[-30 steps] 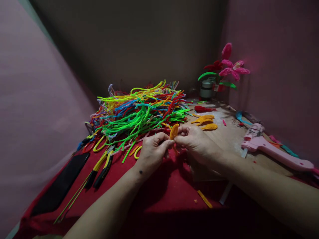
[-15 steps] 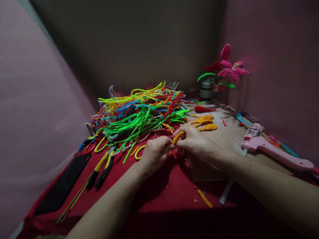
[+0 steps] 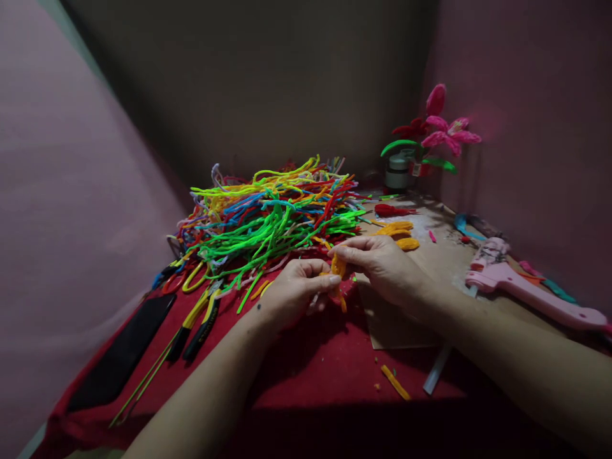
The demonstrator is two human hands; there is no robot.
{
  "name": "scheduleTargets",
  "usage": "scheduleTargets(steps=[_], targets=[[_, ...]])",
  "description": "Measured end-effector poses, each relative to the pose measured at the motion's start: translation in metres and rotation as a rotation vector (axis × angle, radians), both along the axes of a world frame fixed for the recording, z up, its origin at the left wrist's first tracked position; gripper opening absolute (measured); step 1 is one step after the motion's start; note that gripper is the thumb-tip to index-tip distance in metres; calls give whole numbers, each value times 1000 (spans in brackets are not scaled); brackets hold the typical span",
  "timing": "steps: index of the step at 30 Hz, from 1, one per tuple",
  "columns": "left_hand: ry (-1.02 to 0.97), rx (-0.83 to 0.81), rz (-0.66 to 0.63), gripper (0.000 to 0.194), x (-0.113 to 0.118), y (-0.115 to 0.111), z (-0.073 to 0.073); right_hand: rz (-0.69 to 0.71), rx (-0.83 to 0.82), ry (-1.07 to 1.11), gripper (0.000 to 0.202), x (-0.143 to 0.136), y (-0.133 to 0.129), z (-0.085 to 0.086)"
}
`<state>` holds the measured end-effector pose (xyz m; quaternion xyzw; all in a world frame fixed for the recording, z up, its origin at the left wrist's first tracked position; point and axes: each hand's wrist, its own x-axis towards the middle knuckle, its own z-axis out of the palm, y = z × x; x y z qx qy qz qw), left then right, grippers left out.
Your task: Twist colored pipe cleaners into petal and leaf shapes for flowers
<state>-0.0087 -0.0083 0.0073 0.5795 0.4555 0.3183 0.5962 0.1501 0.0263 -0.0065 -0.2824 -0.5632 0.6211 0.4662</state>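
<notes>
We hold a fuzzy orange piece (image 3: 339, 265) over the middle of the red-covered table (image 3: 315, 382). The fingers of our left hand (image 3: 299, 287) are pinched together on its left side, and those of our right hand (image 3: 380, 258) nip its top; they cover part of its shape. Just beyond, a tangled heap of coloured fuzzy stems (image 3: 277, 217) crowds our working space. Pliers (image 3: 203, 328) and a flat black object (image 3: 122, 354) lie to the left. On the right, cardboard (image 3: 440, 255) bears orange petals (image 3: 407, 244), partly hidden by our right hand, and a pink glue gun (image 3: 526, 290). Our right forearm (image 3: 497, 344) crosses above the cardboard. A loose orange strip (image 3: 394, 382) lies near us; a pink flower (image 3: 449, 132) stands far right.
</notes>
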Motion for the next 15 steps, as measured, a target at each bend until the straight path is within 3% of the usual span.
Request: scheduleTargets(steps=[7, 15], targets=[[48, -17, 83, 13, 12, 0, -1, -120, -88, -63, 23, -3, -7, 5], [62, 30, 145, 8, 8, 4, -6, -52, -113, 57, 24, -2, -4, 1]])
